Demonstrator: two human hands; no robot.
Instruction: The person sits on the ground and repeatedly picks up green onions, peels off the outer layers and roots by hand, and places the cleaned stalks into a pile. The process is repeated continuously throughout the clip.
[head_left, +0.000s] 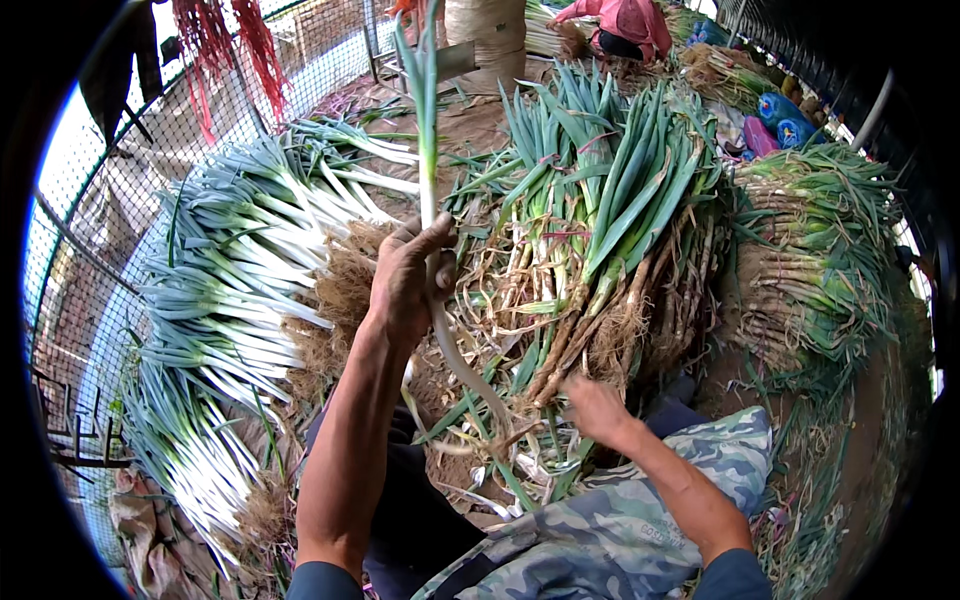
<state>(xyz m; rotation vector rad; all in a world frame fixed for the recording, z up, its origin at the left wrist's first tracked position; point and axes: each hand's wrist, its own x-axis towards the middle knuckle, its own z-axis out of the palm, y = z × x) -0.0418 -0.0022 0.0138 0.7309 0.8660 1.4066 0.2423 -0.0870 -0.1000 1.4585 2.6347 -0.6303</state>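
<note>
My left hand is closed around a long green onion, held upright over my lap. Its green leaves point up past the fist, and the pale stem curves down to the right toward the rooted end. My right hand is low by the root ends of a heap of untrimmed green onions; motion smears its fingers, so I cannot make out whether they hold anything. Brown outer leaves and clumped roots cover that heap. On the left lie rows of cleaned green onions with white stems and brown roots.
Peeled scraps litter the ground before me. Bundled green onions lie at the right. A person in pink crouches at the back, near a tall sack. Mesh fencing runs along the left, with red strips hanging there.
</note>
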